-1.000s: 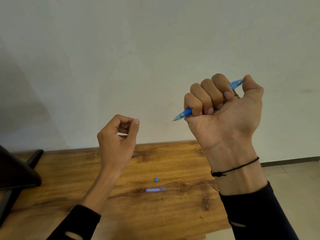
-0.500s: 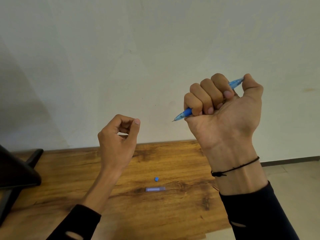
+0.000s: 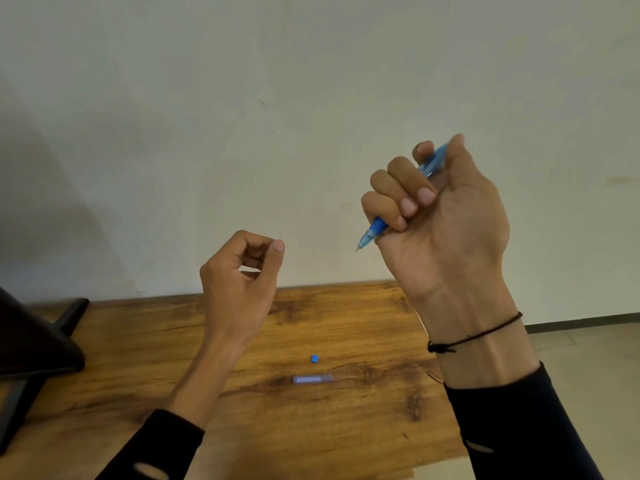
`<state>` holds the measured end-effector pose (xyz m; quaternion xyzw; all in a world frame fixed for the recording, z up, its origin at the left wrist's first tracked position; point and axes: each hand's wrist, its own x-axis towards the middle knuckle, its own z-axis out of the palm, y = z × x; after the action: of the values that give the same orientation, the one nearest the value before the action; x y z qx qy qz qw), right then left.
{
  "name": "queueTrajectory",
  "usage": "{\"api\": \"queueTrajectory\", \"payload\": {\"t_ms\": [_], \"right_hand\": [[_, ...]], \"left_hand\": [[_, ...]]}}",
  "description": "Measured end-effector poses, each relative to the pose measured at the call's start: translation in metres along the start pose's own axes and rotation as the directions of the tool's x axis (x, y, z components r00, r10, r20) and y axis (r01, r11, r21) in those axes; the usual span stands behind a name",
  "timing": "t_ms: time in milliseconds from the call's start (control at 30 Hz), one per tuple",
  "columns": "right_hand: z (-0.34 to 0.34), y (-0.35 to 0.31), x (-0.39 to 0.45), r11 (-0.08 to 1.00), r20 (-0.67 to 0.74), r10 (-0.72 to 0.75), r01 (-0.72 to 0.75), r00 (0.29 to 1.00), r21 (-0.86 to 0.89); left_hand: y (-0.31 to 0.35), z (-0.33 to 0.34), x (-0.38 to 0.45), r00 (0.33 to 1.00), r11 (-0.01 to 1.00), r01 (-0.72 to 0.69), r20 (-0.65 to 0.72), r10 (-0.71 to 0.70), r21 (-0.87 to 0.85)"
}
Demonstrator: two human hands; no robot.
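Head view: the right hand (image 3: pixel 446 230) is raised above the brown wooden tabletop (image 3: pixel 346 427), fingers wrapped round a blue translucent plastic mechanical pencil (image 3: pixel 375 226), tip pointing down-left. The left hand (image 3: pixel 239 282) is raised near it, fingers curled toward the thumb, holding nothing visible. A small blue cap (image 3: pixel 314 358) and a clear rectangular case (image 3: pixel 312 379) lie on the tabletop between the forearms
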<state>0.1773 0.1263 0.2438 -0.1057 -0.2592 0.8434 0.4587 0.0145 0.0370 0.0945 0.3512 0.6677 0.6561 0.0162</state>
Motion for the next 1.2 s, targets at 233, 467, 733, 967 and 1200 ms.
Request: {"api": "queueTrajectory", "payload": {"t_ms": [233, 467, 733, 967, 1200], "right_hand": [[-0.025, 0.021, 0.017, 0.875, -0.013, -0.119, 0.098, 0.993, -0.473], [-0.051, 0.055, 0.026, 0.772, -0.173, -0.148, 0.004, 0.974, -0.636], [-0.084, 0.066, 0.029, 0.216, -0.055, -0.235, -0.003, 0.970, -0.976], [-0.134, 0.084, 0.030, -0.341, -0.039, -0.189, -0.103, 0.981, -0.935], [-0.198, 0.113, 0.021, -0.597, -0.244, -0.064, -0.233, 0.968, -0.767]], "left_hand": [[0.015, 0.004, -0.007, 0.915, 0.964, 0.144, 0.400, -0.043, -0.224], [0.019, 0.026, -0.025, 0.836, 0.961, 0.230, 0.537, -0.114, -0.154], [0.005, 0.025, -0.022, 0.803, 0.926, 0.363, 0.540, -0.254, -0.104], [-0.030, 0.026, -0.032, 0.744, 0.874, -0.171, 0.641, -0.189, 0.456], [-0.070, 0.023, -0.049, 0.575, 0.636, -0.467, 0.757, -0.311, 0.615]]}}
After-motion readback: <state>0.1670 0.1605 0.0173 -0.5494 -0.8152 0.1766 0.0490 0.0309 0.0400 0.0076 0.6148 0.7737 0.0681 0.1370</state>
